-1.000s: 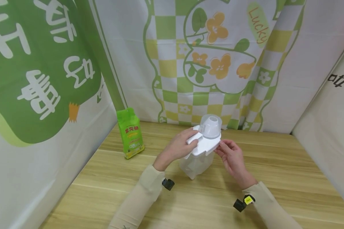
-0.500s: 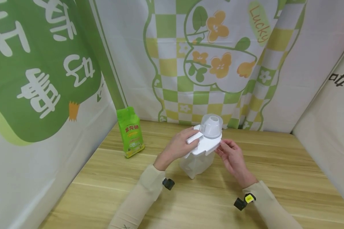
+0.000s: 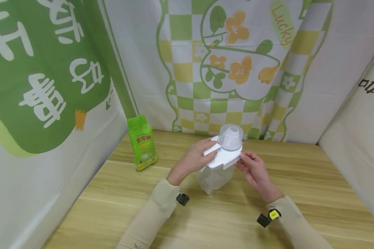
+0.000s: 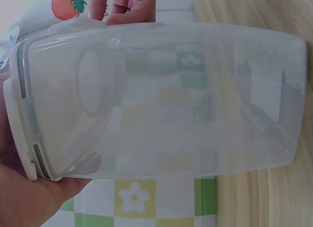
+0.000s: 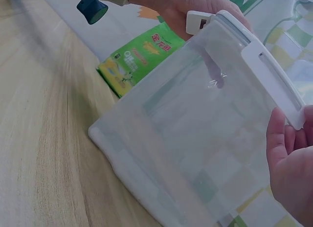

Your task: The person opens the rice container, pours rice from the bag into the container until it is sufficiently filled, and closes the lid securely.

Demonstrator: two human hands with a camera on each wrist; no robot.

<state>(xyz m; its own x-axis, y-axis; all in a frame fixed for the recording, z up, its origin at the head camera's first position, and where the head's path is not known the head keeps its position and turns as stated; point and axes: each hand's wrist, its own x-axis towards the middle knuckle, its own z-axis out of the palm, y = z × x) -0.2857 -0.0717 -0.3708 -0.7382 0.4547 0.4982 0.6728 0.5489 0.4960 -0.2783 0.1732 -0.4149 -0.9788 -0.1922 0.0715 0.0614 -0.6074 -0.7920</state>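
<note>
A translucent container (image 3: 212, 178) with a white lid (image 3: 222, 157) stands on the wooden table, a clear cup (image 3: 230, 137) on top of the lid. My left hand (image 3: 193, 158) lies over the lid's left side, its fingers and thumb gripping around the white handle part. At the lid's right edge, my right hand (image 3: 256, 173) pinches a white side latch (image 5: 274, 82) between thumb and fingers. Through the wall in the left wrist view, the container (image 4: 166, 100) shows some whitish material near its bottom.
A green and yellow bag (image 3: 142, 143) stands upright to the left of the container, near the table's left edge. Behind the table (image 3: 299, 180) hangs a checkered, flowered cloth (image 3: 202, 103). Printed cloth also hangs at the left and right sides.
My right wrist and forearm have shifted slightly to the right, with the fingers still at the lid's edge. My left hand, the container and the bag look unmoved.
</note>
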